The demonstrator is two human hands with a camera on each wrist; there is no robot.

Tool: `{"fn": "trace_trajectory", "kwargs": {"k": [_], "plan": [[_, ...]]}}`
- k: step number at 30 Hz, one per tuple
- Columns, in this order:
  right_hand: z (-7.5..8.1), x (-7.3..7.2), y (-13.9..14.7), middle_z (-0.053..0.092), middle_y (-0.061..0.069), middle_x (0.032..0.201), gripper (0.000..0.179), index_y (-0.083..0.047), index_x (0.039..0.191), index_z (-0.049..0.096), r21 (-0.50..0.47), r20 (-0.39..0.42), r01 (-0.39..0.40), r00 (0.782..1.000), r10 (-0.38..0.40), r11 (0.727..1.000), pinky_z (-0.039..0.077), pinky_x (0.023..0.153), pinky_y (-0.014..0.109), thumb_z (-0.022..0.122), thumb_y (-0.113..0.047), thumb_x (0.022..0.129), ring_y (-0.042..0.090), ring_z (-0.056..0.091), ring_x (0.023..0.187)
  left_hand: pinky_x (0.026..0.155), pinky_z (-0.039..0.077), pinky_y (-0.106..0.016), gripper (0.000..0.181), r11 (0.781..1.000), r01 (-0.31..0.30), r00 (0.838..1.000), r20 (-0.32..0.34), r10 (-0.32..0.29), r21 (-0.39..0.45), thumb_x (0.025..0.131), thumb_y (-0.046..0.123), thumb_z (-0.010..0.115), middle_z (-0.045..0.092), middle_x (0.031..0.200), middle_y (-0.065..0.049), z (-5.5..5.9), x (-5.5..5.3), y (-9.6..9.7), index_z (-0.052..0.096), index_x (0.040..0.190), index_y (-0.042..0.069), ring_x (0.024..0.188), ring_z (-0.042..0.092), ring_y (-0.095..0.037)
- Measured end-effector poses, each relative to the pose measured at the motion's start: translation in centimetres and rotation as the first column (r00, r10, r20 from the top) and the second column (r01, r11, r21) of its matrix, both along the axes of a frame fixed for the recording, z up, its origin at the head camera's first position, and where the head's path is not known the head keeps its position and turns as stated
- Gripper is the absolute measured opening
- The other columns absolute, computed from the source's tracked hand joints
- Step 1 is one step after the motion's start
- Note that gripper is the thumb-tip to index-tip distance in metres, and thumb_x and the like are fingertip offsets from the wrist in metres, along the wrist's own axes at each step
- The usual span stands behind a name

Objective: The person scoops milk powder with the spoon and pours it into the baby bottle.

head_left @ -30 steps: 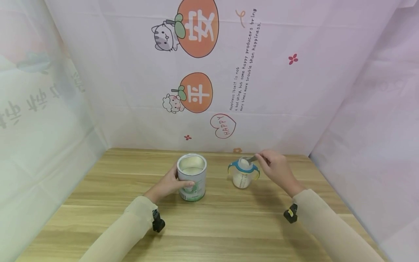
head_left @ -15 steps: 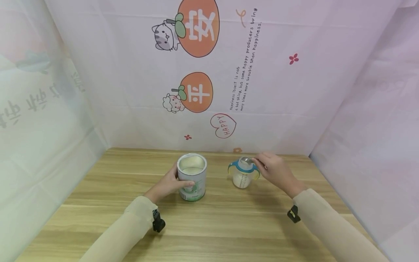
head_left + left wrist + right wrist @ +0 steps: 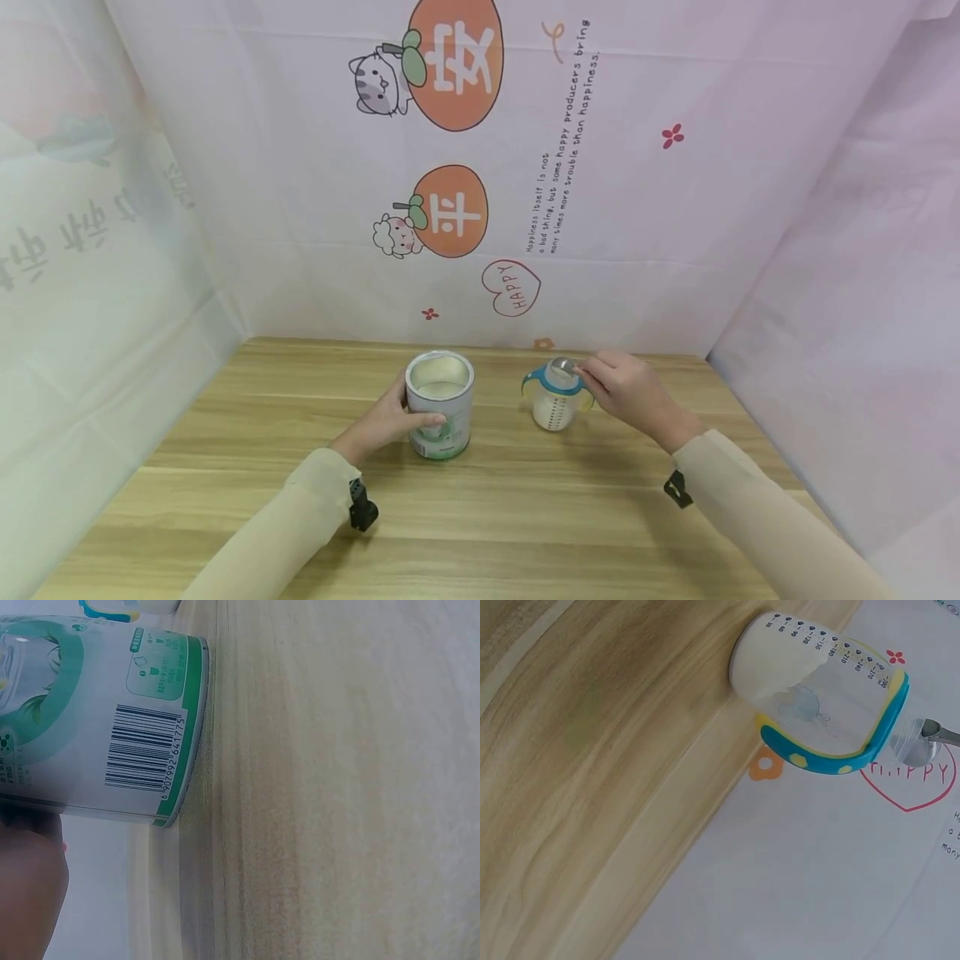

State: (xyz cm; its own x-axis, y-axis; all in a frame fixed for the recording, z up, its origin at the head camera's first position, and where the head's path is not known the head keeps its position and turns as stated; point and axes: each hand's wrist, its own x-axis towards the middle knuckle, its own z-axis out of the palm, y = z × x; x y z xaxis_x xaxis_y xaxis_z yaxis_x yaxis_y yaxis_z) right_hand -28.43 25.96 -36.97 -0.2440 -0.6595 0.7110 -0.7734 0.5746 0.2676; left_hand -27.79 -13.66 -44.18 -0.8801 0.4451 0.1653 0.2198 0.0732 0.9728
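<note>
The left hand (image 3: 390,421) is gripping the tin (image 3: 456,421), its thumb lying across the front of the tin and its fingers curling behind, where they are mostly hiding. To the right of the tin, the right hand (image 3: 633,392) is pinching a metal spoon (image 3: 564,366) by its handle, the bowl sitting at the mouth of a two-handled bottle (image 3: 553,412). The bottle is standing upright to the right of the tin, well apart from it, holding whitish contents; the open tin is standing on the wooden table (image 3: 487,525) with pale contents inside. On the tin's side a barcode (image 3: 142,750) is showing 6 907992 641775, while the bottle's scale is reading 120, 150, 180, 210, 240 and 270 among its marks. Behind the tin, a cloth backdrop (image 3: 637,208) is carrying "HAPPY" in a heart (image 3: 512,288) and a line beginning "Happiness itself is not a bad thing". The left wrist view is cutting off the tin's upper part, and the right wrist view the spoon's handle; whether the spoon is touching the bottle's rim, I cannot tell.
</note>
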Motion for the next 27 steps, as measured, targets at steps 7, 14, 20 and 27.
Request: {"fn": "trace_trajectory", "kwargs": {"k": [7, 14, 20, 27], "plan": [[0.49, 0.14, -0.26, 0.059, 0.003, 0.072, 0.044, -0.002, 0.086, 0.067, 0.021, -0.035, -0.037, 0.999, 0.038, 0.999, 0.048, 0.049, 0.029, 0.042, -0.029, 0.109, 0.014, 0.051, 0.059, 0.114, 0.022, -0.061, 0.096, 1.0, -0.002, 1.0, 0.002, 0.002, -0.001, 0.086, 0.017, 0.082, 0.039, 0.152, -0.018, -0.03, 0.06, -0.04, 0.019, 0.157, 0.031, 0.141, 0.033, -0.041], [0.43, 0.13, -0.08, 0.059, 0.003, 0.074, 0.043, -0.002, 0.09, 0.069, 0.04, -0.035, -0.039, 0.999, 0.04, 0.998, 0.048, 0.049, 0.029, 0.042, -0.029, 0.109, 0.014, 0.051, 0.059, 0.115, 0.02, -0.062, 0.098, 0.999, -0.022, 1.0, 0.012, 0.023, -0.023, 0.085, 0.02, 0.083, 0.038, 0.153, -0.018, -0.04, 0.1, -0.08, 0.017, 0.158, 0.029, 0.142, 0.032, -0.041], [0.47, 0.27, -0.23, 0.06, 0.003, 0.074, 0.042, -0.002, 0.09, 0.069, 0.01, -0.049, -0.065, 0.997, 0.065, 0.998, 0.049, 0.049, 0.029, 0.044, -0.028, 0.109, 0.014, 0.053, 0.06, 0.116, 0.018, -0.061, 0.1, 0.998, -0.041, 0.999, 0.024, 0.042, -0.042, 0.085, 0.023, 0.083, 0.036, 0.154, -0.016, 0.1, 0.34, -0.11, 0.015, 0.159, 0.029, 0.144, 0.03, -0.038], [0.29, 0.29, -0.04, 0.061, 0.004, 0.076, 0.042, -0.001, 0.09, 0.069, 0.024, -0.042, -0.048, 0.998, 0.049, 0.999, 0.051, 0.051, 0.03, 0.043, -0.028, 0.109, 0.015, 0.056, 0.061, 0.115, 0.018, -0.061, 0.099, 0.998, -0.04, 0.999, 0.015, 0.041, -0.041, 0.085, 0.024, 0.083, 0.038, 0.153, -0.014, -0.12, 0.16, -0.15, 0.016, 0.158, 0.031, 0.143, 0.032, -0.037]]}}
